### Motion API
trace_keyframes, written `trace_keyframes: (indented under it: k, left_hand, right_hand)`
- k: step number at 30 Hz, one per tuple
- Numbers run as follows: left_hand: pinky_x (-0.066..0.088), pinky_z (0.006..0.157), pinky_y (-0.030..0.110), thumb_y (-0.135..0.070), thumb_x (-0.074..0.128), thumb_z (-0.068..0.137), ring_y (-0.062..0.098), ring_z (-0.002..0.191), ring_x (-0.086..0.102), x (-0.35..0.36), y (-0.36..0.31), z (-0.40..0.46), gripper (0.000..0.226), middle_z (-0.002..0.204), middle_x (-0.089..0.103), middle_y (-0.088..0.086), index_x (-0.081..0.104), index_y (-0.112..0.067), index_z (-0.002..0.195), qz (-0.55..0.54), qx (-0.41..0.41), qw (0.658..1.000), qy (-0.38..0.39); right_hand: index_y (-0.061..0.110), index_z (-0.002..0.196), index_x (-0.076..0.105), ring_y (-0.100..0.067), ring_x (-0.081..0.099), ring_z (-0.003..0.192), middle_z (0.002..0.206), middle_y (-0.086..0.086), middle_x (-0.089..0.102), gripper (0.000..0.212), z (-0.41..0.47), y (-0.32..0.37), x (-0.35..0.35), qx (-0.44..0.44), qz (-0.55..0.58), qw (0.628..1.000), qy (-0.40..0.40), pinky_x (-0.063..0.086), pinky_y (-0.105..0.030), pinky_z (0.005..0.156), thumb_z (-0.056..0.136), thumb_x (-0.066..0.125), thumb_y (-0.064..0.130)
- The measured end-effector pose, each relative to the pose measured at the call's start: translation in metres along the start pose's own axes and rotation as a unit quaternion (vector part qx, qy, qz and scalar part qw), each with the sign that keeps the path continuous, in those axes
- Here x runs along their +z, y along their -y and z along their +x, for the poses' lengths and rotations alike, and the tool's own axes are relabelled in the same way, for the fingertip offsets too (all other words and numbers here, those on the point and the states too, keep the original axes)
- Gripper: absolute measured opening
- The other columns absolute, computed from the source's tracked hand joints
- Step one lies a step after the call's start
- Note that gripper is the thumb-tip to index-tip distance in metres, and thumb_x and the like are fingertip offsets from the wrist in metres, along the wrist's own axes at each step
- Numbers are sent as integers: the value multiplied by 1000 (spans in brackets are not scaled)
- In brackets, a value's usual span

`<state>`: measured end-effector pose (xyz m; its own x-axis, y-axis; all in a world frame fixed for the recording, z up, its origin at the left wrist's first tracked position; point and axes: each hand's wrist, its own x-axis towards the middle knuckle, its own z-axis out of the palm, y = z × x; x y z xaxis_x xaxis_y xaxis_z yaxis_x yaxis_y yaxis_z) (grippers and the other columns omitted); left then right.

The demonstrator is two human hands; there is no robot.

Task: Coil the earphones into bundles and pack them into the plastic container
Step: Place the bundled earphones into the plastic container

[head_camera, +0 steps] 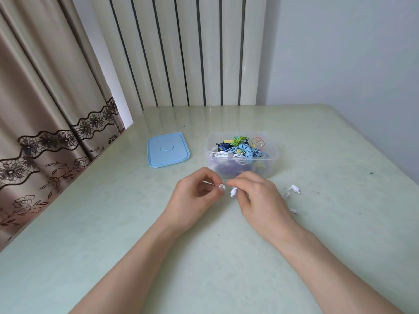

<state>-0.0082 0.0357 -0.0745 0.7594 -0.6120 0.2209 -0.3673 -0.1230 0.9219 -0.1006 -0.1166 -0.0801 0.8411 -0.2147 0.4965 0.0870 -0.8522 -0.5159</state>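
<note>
White earphone cord mostly hidden under right hand; forearms cut off.

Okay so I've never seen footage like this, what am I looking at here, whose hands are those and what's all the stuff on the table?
There is no machine here. A person wears a camera on the head, so the single picture looks down at their own hands. The left hand and right hand both pinch parts of a white earphone; its earbud lies on the table to the right. Behind the hands stands a clear container full of coloured earphones, with its blue lid lying to its left.
</note>
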Motion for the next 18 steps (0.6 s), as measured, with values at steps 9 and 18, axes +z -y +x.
trace_keyframes:
  k: [9, 18]
  left_hand:
    - [55, 83, 54, -7, 72, 93, 32, 87, 74, 2, 0, 1, 10, 86, 75, 11, 63, -11, 90, 5, -3, 1000, 11]
    - [53, 79, 51, -3, 72, 92, 38, 90, 71, 0, 1, 1, 10, 87, 76, 15, 64, -9, 90, -14, -17, 1000, 0]
  right_hand:
    - [13, 103, 62, -30, 64, 84, 90, -5, 68, 17, 8, 8, 3, -16, -9, 1000, 5, 52, -44, 69, 90, 53, 7]
    - [13, 90, 70, -21, 64, 75, 86, -1, 66, 19, 5, 4, 2, -14, 71, 997, -41, 54, -42, 71, 84, 56, 0]
